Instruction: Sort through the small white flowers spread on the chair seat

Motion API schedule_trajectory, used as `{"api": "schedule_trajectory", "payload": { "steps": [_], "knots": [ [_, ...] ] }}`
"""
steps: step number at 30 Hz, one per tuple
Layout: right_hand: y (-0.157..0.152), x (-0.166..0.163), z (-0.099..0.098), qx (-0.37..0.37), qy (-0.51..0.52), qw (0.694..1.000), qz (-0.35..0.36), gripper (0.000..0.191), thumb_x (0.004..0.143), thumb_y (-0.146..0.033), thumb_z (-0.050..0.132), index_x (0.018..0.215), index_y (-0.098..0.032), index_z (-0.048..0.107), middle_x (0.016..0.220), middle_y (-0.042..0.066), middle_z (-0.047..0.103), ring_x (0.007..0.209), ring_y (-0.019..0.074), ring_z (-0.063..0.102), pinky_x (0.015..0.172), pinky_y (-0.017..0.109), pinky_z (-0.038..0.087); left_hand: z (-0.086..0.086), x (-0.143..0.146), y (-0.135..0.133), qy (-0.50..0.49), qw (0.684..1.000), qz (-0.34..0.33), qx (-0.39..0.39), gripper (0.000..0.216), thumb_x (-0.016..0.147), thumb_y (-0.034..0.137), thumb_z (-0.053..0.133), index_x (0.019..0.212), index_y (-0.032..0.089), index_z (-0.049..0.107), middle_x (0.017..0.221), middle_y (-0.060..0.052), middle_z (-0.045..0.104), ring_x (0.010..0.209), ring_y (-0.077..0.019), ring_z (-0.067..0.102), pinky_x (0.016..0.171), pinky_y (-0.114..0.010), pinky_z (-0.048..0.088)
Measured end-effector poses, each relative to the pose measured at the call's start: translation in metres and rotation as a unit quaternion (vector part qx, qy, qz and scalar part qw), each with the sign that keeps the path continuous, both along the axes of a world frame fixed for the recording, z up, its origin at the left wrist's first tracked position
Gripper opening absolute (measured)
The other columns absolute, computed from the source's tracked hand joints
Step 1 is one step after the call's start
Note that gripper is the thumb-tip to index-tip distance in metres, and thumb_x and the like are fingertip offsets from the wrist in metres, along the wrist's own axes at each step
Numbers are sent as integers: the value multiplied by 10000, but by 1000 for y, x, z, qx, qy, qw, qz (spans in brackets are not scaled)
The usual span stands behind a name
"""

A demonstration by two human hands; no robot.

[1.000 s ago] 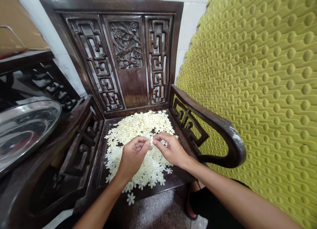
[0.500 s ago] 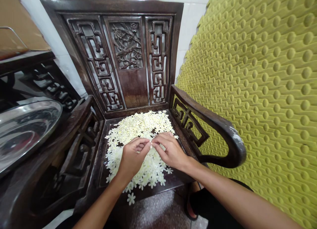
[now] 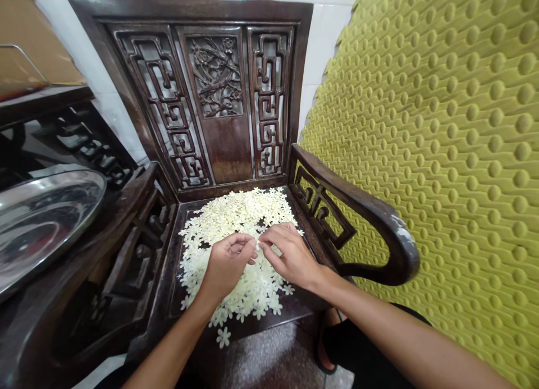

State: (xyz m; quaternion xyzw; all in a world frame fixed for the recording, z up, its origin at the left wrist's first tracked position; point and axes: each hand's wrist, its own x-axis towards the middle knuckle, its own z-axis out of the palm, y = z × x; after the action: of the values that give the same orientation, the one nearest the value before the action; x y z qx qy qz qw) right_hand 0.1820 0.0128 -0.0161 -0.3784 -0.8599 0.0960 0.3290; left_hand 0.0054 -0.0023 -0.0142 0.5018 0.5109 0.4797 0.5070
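Observation:
A heap of small white star-shaped flowers [image 3: 236, 215] covers the seat of a dark carved wooden chair [image 3: 210, 97]. My left hand [image 3: 227, 265] and my right hand [image 3: 290, 254] hover over the near part of the heap, fingertips meeting in a pinch. Between the pinched fingers sits a small white flower piece [image 3: 256, 244], mostly hidden. One loose flower [image 3: 222, 337] lies at the seat's front edge.
A shiny metal basin [image 3: 42, 220] rests on the dark wooden furniture at the left. A yellow-green bumpy foam sheet [image 3: 442, 153] stands at the right, behind the chair's curved armrest [image 3: 370, 215]. White tiled wall rises behind the chair.
Both hands have shifted slightly down and closer together over the heap, with the pinch kept; the rest is unchanged.

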Motion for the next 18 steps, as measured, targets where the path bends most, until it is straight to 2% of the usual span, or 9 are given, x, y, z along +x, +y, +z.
{"api": "schedule_trajectory", "payload": {
  "steps": [5, 9, 14, 18],
  "knots": [
    [1, 3, 1, 69, -89, 993, 22, 201, 980, -187, 425, 942, -175, 622, 848, 69, 631, 820, 203, 539, 886, 399, 339, -6, -1, 2, 18, 999, -23, -31, 242, 741, 371, 728, 734, 135, 675, 608, -14, 665, 568, -147, 638, 576, -263, 543],
    [2, 3, 1, 83, -90, 992, 30, 203, 982, -181, 427, 968, -187, 629, 837, 69, 644, 823, 207, 556, 906, 411, 335, -6, -5, 3, -2, 997, -39, -61, 246, 767, 372, 687, 699, 137, 685, 683, -44, 691, 611, -156, 648, 589, -278, 552],
    [1, 0, 2, 21, -14, 1000, 12, 147, 970, -199, 478, 982, -184, 624, 893, 70, 668, 820, 194, 588, 872, 379, 359, -2, -8, 2, -57, 996, -21, -73, 212, 722, 355, 739, 741, 144, 718, 693, -33, 681, 638, -142, 628, 591, -252, 528],
    [-1, -3, 3, -66, 61, 995, -33, 102, 939, -219, 545, 868, -189, 610, 799, 24, 647, 745, 167, 583, 768, 319, 404, -6, -5, 1, -88, 993, -1, -77, 227, 711, 355, 760, 769, 138, 723, 667, -16, 648, 606, -120, 585, 549, -230, 492]
  ]
}}
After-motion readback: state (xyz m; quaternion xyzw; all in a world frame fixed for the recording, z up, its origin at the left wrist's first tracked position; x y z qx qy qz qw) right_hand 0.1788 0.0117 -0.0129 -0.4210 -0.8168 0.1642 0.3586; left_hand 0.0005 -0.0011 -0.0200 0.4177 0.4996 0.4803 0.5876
